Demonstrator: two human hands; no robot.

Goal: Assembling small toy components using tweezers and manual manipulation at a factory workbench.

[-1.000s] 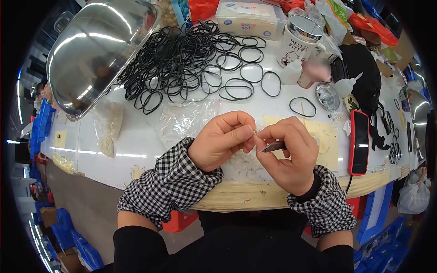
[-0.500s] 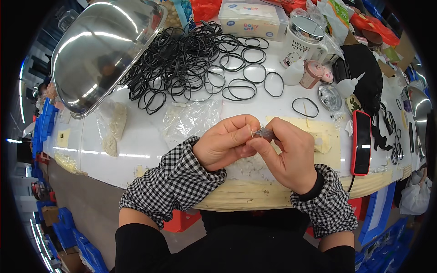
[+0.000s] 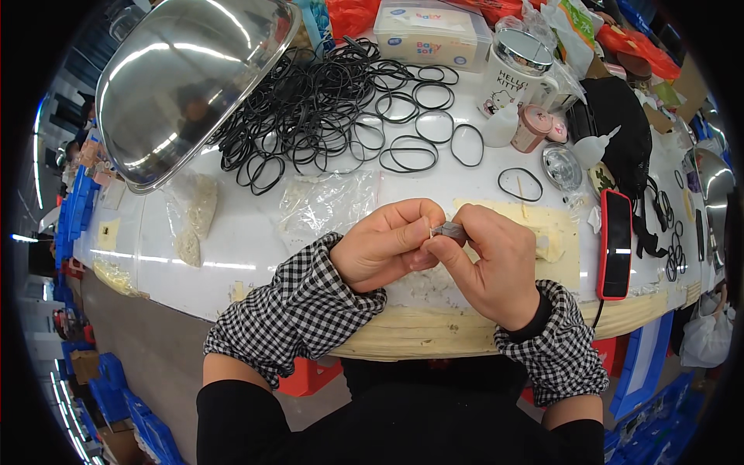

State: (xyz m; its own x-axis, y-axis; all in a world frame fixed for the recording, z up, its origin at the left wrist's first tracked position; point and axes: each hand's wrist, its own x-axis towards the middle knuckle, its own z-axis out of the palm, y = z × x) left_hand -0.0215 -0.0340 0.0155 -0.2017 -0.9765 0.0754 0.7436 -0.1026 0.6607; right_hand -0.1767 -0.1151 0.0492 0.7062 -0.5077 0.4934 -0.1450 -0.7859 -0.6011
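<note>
My left hand (image 3: 385, 246) is closed in a pinch on a small pale piece (image 3: 431, 232), too tiny to make out its kind. In my right hand (image 3: 494, 262), between thumb and bent fingers, is a short grey flat tool (image 3: 449, 230) that looks like a small blade. Its tip meets the pale piece at my left fingertips. Both hands are held together above the table's near edge. Under them lies a patch of whitish bits (image 3: 434, 288), partly hidden. A flat clear plastic bag (image 3: 325, 203) rests just beyond my left hand.
A large shiny metal bowl (image 3: 182, 85) leans at the far left, beside a heap of black rubber rings (image 3: 302, 108). Behind stand a clear plastic box (image 3: 430, 39) and a white mug (image 3: 508, 77). At right lies a red-cased phone (image 3: 615, 244). A bag of pale bits (image 3: 200, 213) sits left.
The metal bowl has shifted slightly right and up. The grey tool has turned a little in my right fingers; both hands stay nearly in place.
</note>
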